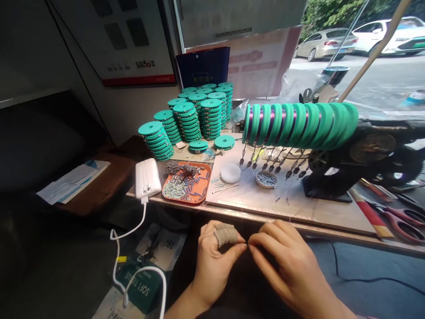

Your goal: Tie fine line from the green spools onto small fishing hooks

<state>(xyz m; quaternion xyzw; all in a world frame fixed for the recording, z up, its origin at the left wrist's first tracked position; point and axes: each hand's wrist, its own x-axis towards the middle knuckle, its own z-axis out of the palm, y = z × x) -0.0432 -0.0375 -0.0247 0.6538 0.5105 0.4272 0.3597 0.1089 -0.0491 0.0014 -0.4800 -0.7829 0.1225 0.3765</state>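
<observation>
Just in front of the table edge, my left hand [217,254] is closed in a pinch, thumb against forefinger, with a beige wrap [226,235] around one finger. My right hand [285,257] also pinches, its fingertips almost touching the left ones. Whatever lies between the fingertips is too fine to make out. Beyond them on a pale board [229,204] stand a small dish of grey beads [266,179] and a white round lid [230,173]. Green foam spools [299,126] with purple line sit in a row on a black machine's shaft, small dark swivels and weights [272,167] hanging below.
An orange tray [208,175] holds small metal parts and tubes. Stacked green spools [187,119] stand behind it. A white power bank [148,178] with a cable lies at left. Red-handled scissors [403,226] lie at right, near the black machine [372,148].
</observation>
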